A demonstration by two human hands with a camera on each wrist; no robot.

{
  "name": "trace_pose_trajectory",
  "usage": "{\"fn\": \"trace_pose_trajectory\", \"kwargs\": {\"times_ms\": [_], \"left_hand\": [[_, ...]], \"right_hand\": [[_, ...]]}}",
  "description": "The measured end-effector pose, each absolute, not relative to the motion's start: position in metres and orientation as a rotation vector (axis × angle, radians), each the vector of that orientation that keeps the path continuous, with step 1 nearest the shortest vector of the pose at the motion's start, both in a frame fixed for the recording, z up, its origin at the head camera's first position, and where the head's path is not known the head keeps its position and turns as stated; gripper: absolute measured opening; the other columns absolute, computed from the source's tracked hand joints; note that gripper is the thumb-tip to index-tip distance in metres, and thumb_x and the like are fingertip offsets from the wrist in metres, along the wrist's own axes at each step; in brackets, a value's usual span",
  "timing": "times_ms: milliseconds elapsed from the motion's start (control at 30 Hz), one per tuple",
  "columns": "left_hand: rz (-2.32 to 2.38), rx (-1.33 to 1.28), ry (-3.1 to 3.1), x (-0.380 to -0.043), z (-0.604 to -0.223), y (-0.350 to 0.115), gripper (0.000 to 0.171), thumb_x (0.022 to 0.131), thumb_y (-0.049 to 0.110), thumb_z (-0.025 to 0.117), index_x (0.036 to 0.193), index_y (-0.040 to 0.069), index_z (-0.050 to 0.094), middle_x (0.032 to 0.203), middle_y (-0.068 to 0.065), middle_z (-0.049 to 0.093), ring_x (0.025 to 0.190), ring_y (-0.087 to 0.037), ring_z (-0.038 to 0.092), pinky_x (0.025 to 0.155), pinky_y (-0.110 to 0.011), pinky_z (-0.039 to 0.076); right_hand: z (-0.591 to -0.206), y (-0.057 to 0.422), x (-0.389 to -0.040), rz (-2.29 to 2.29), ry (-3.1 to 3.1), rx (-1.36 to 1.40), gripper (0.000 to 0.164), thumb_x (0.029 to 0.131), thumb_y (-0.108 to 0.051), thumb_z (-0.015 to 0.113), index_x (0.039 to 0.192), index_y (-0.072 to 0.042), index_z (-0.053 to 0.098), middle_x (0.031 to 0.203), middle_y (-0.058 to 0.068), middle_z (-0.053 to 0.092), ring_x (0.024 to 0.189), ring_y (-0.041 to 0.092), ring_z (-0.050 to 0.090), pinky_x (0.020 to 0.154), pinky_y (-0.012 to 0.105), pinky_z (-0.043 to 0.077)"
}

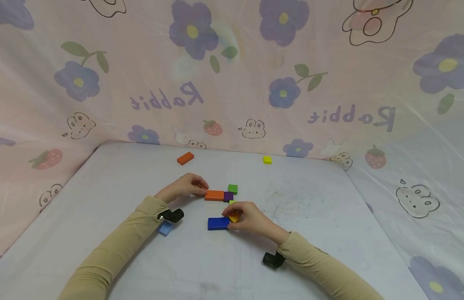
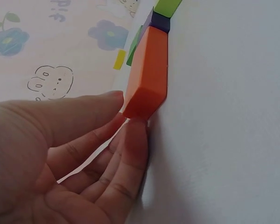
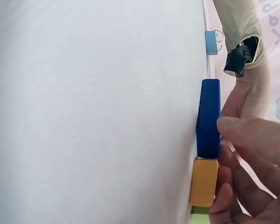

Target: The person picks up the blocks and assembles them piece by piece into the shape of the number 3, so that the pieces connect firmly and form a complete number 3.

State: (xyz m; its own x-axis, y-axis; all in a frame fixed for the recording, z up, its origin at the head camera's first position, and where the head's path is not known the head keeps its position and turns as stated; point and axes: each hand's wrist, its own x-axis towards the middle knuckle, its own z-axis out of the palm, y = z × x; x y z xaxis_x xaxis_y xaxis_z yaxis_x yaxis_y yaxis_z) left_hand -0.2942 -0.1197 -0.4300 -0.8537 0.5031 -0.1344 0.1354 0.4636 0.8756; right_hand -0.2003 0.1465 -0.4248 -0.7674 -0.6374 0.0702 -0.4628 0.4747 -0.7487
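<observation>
My left hand [image 1: 185, 185] reaches the left end of an orange block [image 1: 214, 195], thumb and fingertips right at its end face in the left wrist view. A purple block [image 1: 228, 196] adjoins that block's right end, with a green block [image 1: 233, 189] behind it. Nearer, my right hand [image 1: 252, 218] pinches the right end of a long blue block [image 1: 218, 223]; its thumb [image 3: 231, 125] lies at the upper edge. Against the blue block's end stands a yellow-orange block [image 3: 204, 183], partly covered by the fingers in the head view. A lime block [image 3: 200, 218] follows it.
A light blue block [image 1: 165, 228] lies beside the left wrist, under the black wrist camera [image 1: 173, 215]. Farther back are an orange-red block [image 1: 185, 158] and a yellow block [image 1: 267, 160]. A patterned curtain [image 1: 232, 96] rises behind the white table [image 1: 314, 266].
</observation>
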Motion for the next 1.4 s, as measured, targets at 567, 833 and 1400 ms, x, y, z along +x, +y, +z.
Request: {"fn": "trace_pose_trajectory", "kwargs": {"times_ms": [567, 833, 1400], "left_hand": [[1.299, 0.580, 2.282, -0.277, -0.401, -0.180, 0.041, 0.092, 0.018, 0.064, 0.125, -0.005, 0.056, 0.113, -0.014, 0.063, 0.093, -0.031, 0.063, 0.082, -0.040, 0.052], [1.207, 0.681, 2.186, -0.252, -0.400, -0.214, 0.042, 0.091, 0.018, 0.066, 0.125, -0.004, 0.056, 0.117, -0.015, 0.062, 0.103, -0.025, 0.060, 0.082, -0.036, 0.050], [1.209, 0.812, 2.121, -0.213, -0.409, -0.238, 0.048, 0.083, 0.012, 0.075, 0.124, -0.003, 0.057, 0.116, -0.017, 0.060, 0.100, -0.033, 0.057, 0.082, -0.028, 0.049]], "right_hand": [[-0.425, 0.147, -0.199, -1.143, 2.517, -0.951, 0.030, 0.078, -0.006, 0.078, 0.107, -0.006, 0.069, 0.103, -0.004, 0.067, 0.093, 0.013, 0.058, 0.080, 0.028, 0.048], [-0.423, 0.146, -0.200, -1.126, 2.516, -0.972, 0.030, 0.079, -0.007, 0.078, 0.107, -0.007, 0.069, 0.103, -0.003, 0.067, 0.093, 0.014, 0.058, 0.080, 0.028, 0.048], [-0.423, 0.145, -0.201, -1.123, 2.511, -0.956, 0.030, 0.079, -0.006, 0.078, 0.107, -0.007, 0.069, 0.102, -0.002, 0.067, 0.092, 0.015, 0.058, 0.081, 0.028, 0.048]]}}
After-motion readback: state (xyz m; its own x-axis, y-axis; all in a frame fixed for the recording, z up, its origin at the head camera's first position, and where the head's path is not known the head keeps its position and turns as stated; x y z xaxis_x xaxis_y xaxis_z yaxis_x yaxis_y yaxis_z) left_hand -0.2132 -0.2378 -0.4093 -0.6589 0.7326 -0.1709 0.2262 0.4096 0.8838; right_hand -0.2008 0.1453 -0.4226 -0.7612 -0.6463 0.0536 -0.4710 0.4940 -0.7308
